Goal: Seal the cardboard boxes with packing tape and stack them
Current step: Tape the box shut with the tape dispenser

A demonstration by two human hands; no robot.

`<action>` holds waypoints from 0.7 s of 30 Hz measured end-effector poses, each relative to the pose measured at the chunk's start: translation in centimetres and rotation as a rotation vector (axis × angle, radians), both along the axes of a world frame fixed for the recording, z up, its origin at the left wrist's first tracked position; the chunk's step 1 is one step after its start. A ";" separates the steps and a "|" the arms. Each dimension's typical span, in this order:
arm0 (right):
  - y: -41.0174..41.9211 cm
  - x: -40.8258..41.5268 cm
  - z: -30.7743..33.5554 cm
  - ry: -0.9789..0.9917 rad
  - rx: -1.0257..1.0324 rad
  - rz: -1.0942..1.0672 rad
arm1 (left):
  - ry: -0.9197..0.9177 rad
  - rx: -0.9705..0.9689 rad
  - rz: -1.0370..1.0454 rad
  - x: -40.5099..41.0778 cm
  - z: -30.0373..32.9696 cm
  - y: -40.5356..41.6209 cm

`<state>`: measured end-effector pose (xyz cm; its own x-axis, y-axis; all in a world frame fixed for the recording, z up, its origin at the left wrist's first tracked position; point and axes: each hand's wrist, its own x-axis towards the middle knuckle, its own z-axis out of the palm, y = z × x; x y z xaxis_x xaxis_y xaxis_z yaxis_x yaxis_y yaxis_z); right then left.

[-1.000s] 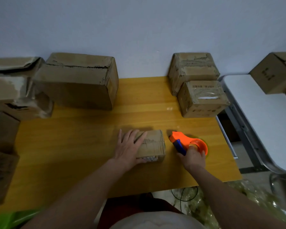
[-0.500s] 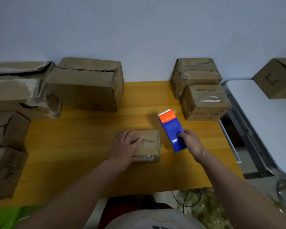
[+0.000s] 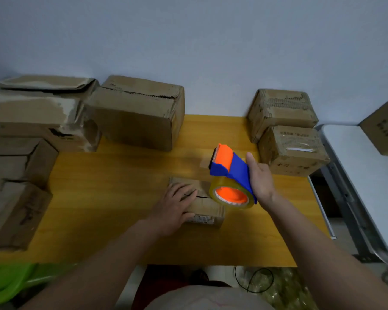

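Observation:
A small cardboard box (image 3: 205,209) lies near the middle of the yellow table (image 3: 126,198). My left hand (image 3: 174,205) rests flat on its left half, fingers spread over the top seam. My right hand (image 3: 260,177) grips a blue and orange tape dispenser (image 3: 230,173) with a clear tape roll, held in the air just above the box's right end. The cutter end points away from me and to the left. The box's right part is hidden behind the roll.
Large worn boxes (image 3: 134,115) line the back and left of the table. Two smaller boxes (image 3: 289,133) sit at the back right. A white table (image 3: 367,175) with another box (image 3: 383,128) stands to the right. Cable and plastic lie on the floor.
My right hand picked the dispenser up off the table beside the box, raised it and turned it, so the roll now hangs over the box's right end. My left hand stayed on the box.

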<state>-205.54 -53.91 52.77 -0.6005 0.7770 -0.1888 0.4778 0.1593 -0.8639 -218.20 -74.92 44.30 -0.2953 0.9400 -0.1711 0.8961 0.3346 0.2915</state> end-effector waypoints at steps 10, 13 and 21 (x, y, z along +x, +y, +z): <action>-1.7 -1.7 -0.3 -0.155 0.124 0.137 | -0.570 0.352 0.521 1.1 1.7 0.5; -1.9 -1.6 -0.4 -0.142 0.105 0.148 | -1.072 0.436 1.057 0.9 5.0 1.7; -2.5 -1.9 0.4 -0.145 0.006 0.262 | -1.725 0.390 1.020 -1.0 7.7 1.6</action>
<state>-207.39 -56.38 53.12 -0.7482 0.6001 -0.2828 0.5377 0.2987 -0.7885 -219.22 -73.29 51.97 -0.4156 0.6211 -0.6645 -0.7655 0.1557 0.6243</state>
